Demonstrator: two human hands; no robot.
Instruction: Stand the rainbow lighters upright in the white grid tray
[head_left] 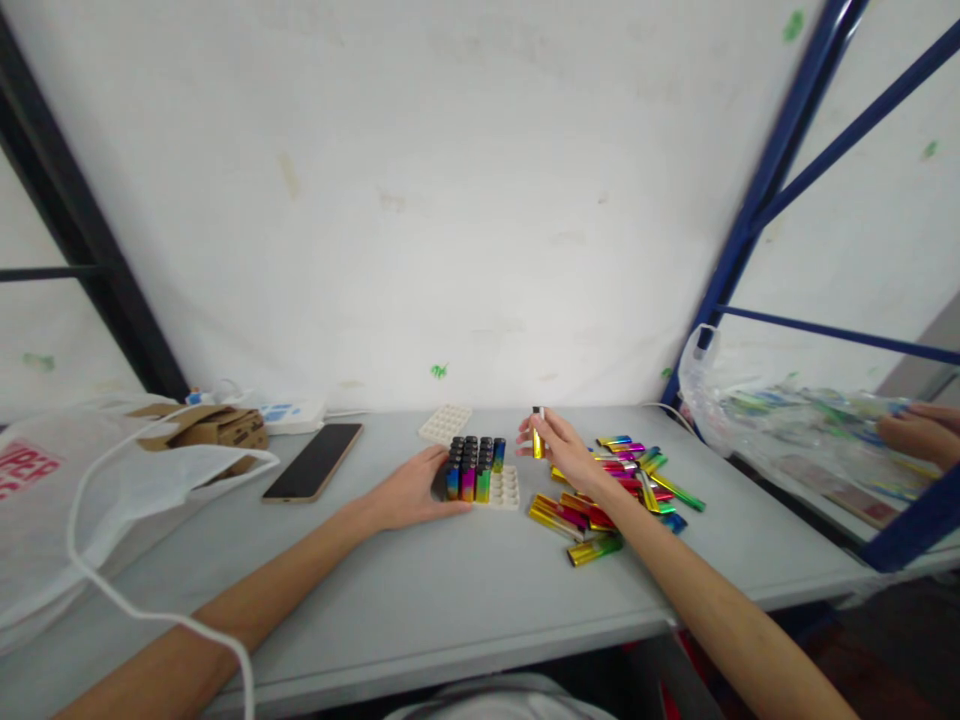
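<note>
Left hand (416,490): lies flat and open on the worktop (450,590), fingertips touching the 9 o'clock edge of the tray (508,490); it grips nothing.
Right hand (564,452): fingers pinched closed on one gold lighter (537,440), held upright just beyond the tray's 1 o'clock corner.
Tray contents: standing lighters (472,465) fill the left part; the right cells are bare.
Handling: the gold lighter is judged light, stiff and glossy, so likely slippery; best pinched at mid-body.
Loose pile (622,475): at 3 o'clock of the tray, beside the right wrist.
Room: open worktop at 6 o'clock; phone (313,461) at 9 o'clock, well apart; blue frame (757,190) bounds the 3 o'clock end.
</note>
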